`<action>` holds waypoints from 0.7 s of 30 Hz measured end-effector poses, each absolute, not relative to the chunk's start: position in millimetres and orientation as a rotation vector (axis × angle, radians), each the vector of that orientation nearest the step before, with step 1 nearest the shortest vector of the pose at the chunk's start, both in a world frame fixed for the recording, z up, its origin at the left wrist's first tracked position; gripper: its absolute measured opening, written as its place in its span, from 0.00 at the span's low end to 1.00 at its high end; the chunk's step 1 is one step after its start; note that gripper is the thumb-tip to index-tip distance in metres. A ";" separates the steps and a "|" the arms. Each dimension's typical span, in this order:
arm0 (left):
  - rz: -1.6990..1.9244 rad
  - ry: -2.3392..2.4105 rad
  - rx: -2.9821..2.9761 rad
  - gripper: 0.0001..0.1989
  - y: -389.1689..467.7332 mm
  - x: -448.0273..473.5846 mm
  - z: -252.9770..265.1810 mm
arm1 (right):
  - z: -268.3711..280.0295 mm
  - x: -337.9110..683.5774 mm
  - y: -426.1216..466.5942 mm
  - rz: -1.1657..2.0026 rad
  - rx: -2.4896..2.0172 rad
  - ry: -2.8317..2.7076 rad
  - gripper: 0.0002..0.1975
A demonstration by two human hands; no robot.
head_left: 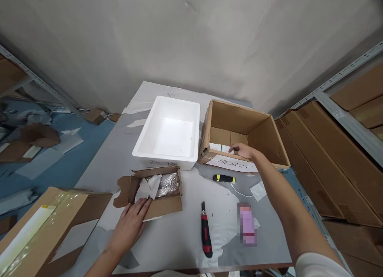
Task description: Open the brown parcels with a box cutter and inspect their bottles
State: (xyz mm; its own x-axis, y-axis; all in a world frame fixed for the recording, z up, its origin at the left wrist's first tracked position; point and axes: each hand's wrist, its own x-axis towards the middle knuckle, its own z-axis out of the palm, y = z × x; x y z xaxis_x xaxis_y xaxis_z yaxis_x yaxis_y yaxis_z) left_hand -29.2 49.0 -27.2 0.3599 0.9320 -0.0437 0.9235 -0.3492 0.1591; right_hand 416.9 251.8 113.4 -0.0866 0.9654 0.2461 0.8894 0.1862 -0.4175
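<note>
My left hand (133, 217) lies with its fingers stretched out at the near edge of a small open cardboard box (166, 207). Its fingertips touch a crumpled sheet of white paper (149, 187) inside, beside clear bubble wrap (168, 184). My right hand (243, 150) reaches over the front wall of a large open carton (243, 119). Its fingers are bent around a small white box (225, 148) at the carton's front; the fingertips are partly hidden. Another small white box (214, 146) sits just left of it.
A white foam box (139, 153) stands left of the carton. On the table (176, 245) lie a yellow-black cutter (224, 178), a red-black cutter with its blade out (206, 235) and a blurred pink item (247, 225). A taped carton (68, 213) stands at left; shelved cartons (311, 157) line the right.
</note>
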 end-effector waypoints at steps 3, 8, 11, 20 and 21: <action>0.086 1.678 2.484 0.25 52.2 -30.2 -26.7 | 114.0 421.4 252.0 0.278 -1.821 -2.040 0.16; 0.133 1.696 2.496 0.22 52.4 -30.5 -24.1 | 115.7 429.4 256.1 0.350 -1.923 -2.075 0.17; 0.158 1.740 2.466 0.20 49.8 -30.8 -19.4 | 124.3 437.8 260.1 0.395 -1.967 -2.087 0.15; 0.708 2.000 2.021 0.34 -0.2 -67.0 -27.6 | 69.2 379.1 140.1 0.189 -1.641 -1.876 0.09; 0.716 2.030 1.881 0.36 -2.5 -71.9 -36.5 | 46.3 356.9 123.6 0.363 -1.679 -1.862 0.11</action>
